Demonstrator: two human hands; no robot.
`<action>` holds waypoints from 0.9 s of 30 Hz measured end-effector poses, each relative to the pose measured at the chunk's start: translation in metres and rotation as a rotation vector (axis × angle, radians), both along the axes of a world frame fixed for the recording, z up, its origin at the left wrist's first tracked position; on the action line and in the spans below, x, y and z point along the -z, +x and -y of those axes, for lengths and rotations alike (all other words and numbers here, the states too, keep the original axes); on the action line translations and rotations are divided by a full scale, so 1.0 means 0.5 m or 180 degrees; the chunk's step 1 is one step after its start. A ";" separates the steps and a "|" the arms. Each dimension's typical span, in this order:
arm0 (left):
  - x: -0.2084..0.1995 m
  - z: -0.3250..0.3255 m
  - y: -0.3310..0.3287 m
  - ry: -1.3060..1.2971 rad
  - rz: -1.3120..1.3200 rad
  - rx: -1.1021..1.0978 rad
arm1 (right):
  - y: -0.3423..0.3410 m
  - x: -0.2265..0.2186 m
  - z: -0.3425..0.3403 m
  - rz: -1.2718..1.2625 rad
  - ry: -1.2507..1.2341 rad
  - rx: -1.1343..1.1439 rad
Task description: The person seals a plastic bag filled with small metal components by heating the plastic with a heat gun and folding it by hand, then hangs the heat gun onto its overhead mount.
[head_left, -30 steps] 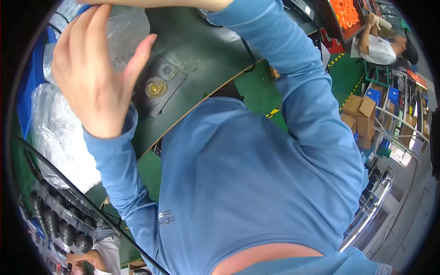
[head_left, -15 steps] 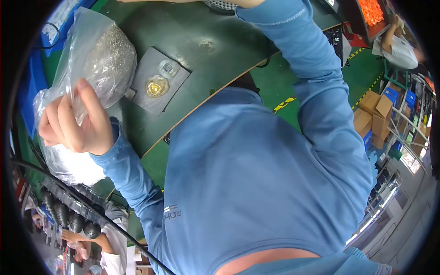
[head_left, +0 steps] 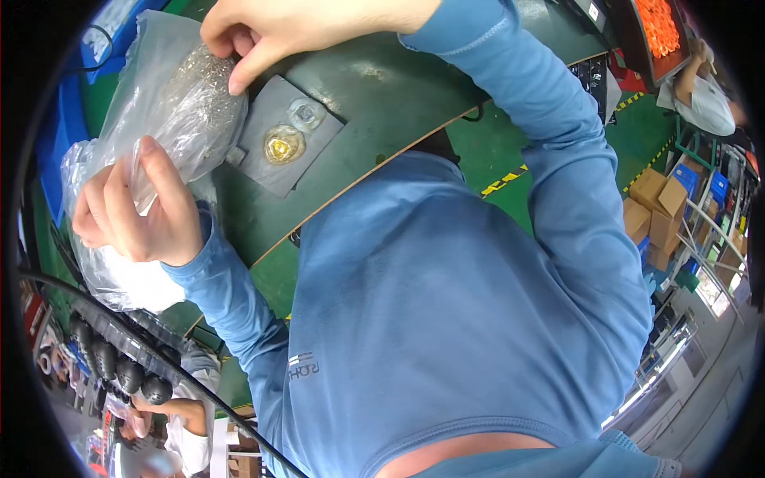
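A clear plastic bag [head_left: 135, 95] full of small shiny metal pieces [head_left: 199, 95] lies at the far left of the table. My left hand [head_left: 139, 211] is closed on the bag's loose plastic at its near side, thumb and fingers pinching. Over the bag's right edge is my right hand [head_left: 295, 32], its fingers curled and its thumb against the plastic. Beside the bag, a grey sheet [head_left: 275, 175] carries a small round clear container with yellowish metal bits [head_left: 284, 145] and a clear, pale round piece [head_left: 306, 115].
The green table [head_left: 374, 103] has a wooden edge running diagonally in front of me. Blue bins [head_left: 60, 151] stand at the far left. A black cable [head_left: 159, 358] crosses the lower left. At the upper right is a tray of orange parts [head_left: 657, 28]. Other people sit nearby.
My right hand has come down and left from the top edge to the bag. The left hand keeps its hold on the plastic. The view has shifted slightly.
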State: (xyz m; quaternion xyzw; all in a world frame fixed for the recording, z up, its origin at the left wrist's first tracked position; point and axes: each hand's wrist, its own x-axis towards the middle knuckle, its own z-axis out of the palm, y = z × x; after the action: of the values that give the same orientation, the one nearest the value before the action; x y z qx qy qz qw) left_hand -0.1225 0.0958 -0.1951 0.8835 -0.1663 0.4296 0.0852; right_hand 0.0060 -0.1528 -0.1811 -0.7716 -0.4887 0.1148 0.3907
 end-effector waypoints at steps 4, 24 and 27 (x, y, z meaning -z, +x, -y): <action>0.002 -0.001 -0.004 -0.0034 0.0058 -0.0021 | 0.004 0.017 -0.014 0.0085 0.0252 -0.0113; -0.008 0.006 -0.023 -0.0005 -0.0126 -0.0095 | 0.008 0.028 -0.051 0.0497 0.2226 0.0135; -0.045 0.049 -0.026 0.0128 -0.0385 0.0036 | 0.001 -0.047 -0.050 0.0774 0.2875 0.0070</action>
State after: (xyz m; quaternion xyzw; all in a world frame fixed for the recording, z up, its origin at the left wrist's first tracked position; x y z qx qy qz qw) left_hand -0.1357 0.0714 -0.1725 0.9084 -0.1744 0.3715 0.0798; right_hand 0.0066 -0.1279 -0.1575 -0.5372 -0.5238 -0.2049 0.6285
